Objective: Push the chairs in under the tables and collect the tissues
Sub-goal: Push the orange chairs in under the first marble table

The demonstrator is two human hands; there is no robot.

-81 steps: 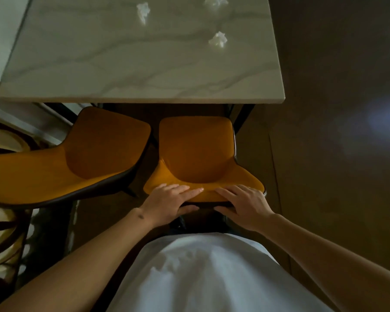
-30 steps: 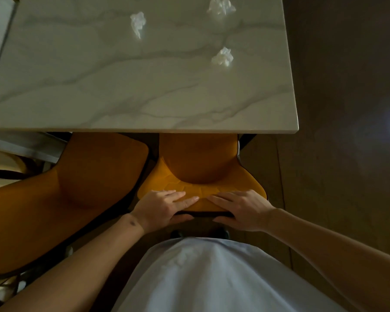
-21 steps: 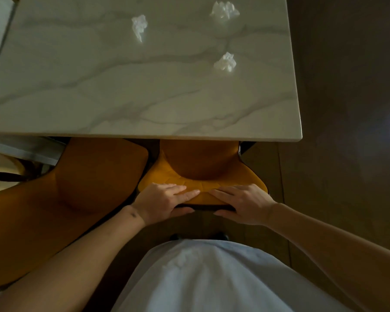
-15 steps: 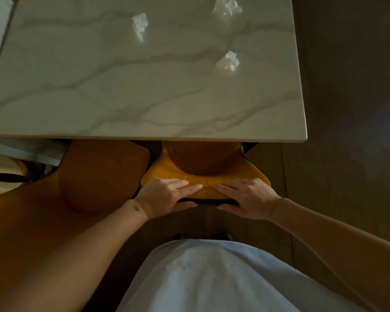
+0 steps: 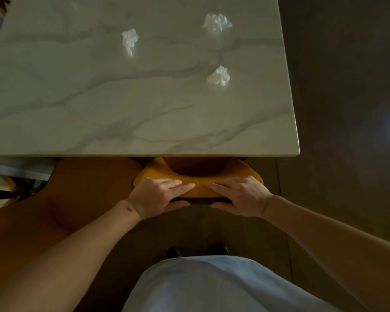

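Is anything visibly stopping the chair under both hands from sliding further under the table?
Nothing visible. The chair sits mostly beneath the table edge, left hand and right hand gripping its backrest. The neighbouring chair is beside it, not ahead. Under the table is hidden.

Three tissues (image 5: 218, 75) on table (image 5: 77, 109); two chairs (image 5: 198, 176) side by side beneath its near edge
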